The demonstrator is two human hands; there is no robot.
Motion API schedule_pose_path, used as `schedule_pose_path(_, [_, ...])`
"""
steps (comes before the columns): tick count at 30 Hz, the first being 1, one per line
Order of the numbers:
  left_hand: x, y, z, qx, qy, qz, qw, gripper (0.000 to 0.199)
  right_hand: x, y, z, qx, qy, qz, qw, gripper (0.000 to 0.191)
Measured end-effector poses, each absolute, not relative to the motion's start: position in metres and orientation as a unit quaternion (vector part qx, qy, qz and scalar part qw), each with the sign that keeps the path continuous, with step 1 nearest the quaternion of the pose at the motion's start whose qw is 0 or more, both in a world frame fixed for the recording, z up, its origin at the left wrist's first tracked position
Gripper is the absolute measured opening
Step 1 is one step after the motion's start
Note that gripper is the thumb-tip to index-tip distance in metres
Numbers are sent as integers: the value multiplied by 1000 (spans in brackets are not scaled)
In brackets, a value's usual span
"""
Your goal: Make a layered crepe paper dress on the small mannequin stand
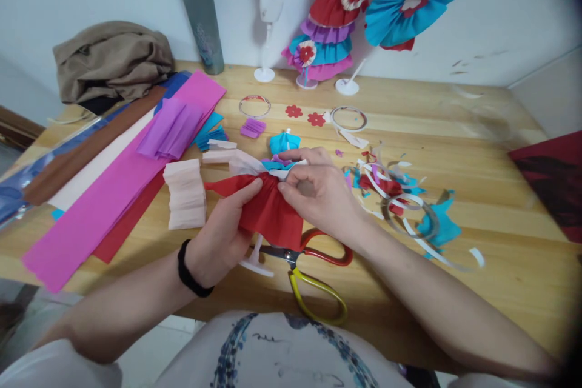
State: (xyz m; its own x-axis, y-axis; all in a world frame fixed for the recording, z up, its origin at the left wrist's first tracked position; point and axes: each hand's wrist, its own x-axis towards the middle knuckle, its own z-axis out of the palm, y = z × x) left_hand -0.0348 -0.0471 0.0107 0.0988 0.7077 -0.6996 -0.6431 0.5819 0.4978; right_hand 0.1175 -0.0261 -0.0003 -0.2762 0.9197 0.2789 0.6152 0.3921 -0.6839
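Note:
Both my hands work at the waist of a small dress form on a white stand (257, 259). It lies tilted, with its blue paper top (284, 143) pointing away from me. My left hand (227, 218) pinches a gathered red crepe paper skirt (273, 209) from the left. At the gathers, my right hand (318, 188) has thumb and forefinger pressed together near a strip of white tape (291, 170). Pale paper trails off to the left of the waist. Scissors (313, 276) with one red and one yellow handle lie just under the skirt, partly covered by it.
Folded crepe sheets, the top one pink (122, 188), lie at the left beside a pale pleated piece (185, 194). Paper scraps and tape rings (411, 215) litter the right. A grey flask (200, 18), a brown cloth (113, 60) and dressed paper figures (327, 30) stand along the wall.

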Motion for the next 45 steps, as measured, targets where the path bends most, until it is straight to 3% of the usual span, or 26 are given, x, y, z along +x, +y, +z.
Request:
schedule_pose_path(13, [-38, -45, 11, 22, 510, 445, 736, 11, 116, -22, -4, -487, -771, 236, 336, 28])
schedule_pose_path(32, [-44, -43, 4, 3, 480, 465, 744, 8, 120, -33, 8, -498, -782, 177, 329, 14])
schedule_pose_path(41, [-43, -46, 6, 31, 485, 470, 737, 9, 120, -33, 6, -448, -817, 171, 320, 26])
schedule_pose_path(45, [-44, -46, 9, 37, 475, 463, 748, 14, 120, -37, 15, -442, -825, 177, 304, 13])
